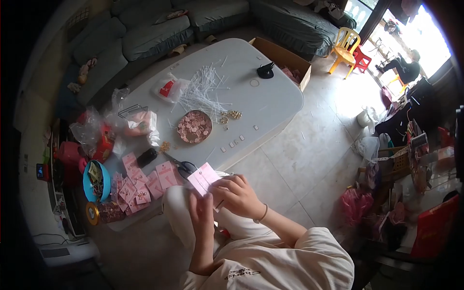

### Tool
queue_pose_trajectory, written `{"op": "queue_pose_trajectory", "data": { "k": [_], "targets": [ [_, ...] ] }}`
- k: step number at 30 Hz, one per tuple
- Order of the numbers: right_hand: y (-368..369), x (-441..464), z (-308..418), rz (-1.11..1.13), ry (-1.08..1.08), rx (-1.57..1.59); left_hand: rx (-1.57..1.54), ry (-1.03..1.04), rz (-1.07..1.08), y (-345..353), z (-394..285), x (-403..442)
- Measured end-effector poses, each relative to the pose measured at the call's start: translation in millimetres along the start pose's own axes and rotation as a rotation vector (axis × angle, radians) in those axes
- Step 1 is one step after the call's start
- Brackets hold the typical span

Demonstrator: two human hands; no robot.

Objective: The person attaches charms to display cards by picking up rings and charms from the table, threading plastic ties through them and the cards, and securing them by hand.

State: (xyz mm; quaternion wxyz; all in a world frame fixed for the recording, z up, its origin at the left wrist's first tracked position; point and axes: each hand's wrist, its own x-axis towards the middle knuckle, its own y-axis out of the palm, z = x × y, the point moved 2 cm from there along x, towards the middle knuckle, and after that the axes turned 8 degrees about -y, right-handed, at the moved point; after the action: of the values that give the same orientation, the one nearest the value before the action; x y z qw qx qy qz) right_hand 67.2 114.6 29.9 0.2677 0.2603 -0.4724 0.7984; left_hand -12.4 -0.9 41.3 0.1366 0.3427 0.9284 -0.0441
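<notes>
A pink card (203, 178) is held up over my lap, near the table's front edge. My left hand (201, 209) grips its lower edge from below. The fingers of my right hand (236, 194) are bent against its right side; a bracelet circles that wrist. Black-handled scissors (186, 168) lie just behind the card on the table (270, 104). Several pink cards (140, 186) lie to the left. Farther back are a round tray of pink pieces (194, 126), small gold pieces (231, 116) and a heap of thin clear sticks (205, 89).
A blue bowl (96, 181) and a gold-lidded jar (99, 212) stand at the table's left end. A cardboard box (303, 72) is beyond the table. A yellow chair (344, 52) and a seated person (406, 66) are at the back right.
</notes>
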Motion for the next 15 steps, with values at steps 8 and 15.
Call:
{"op": "queue_pose_trajectory", "data": {
  "k": [8, 15],
  "targets": [
    [14.5, -40.8, -11.5, -0.202, 0.541, 0.902, -0.072, 0.241, -0.199, 26.1, 27.7, -8.8],
    [-9.3, 18.6, -177.9, -0.317, 0.470, 0.069, -0.416, -0.055, -0.467, -32.1, 79.3, -39.7]
  ]
}}
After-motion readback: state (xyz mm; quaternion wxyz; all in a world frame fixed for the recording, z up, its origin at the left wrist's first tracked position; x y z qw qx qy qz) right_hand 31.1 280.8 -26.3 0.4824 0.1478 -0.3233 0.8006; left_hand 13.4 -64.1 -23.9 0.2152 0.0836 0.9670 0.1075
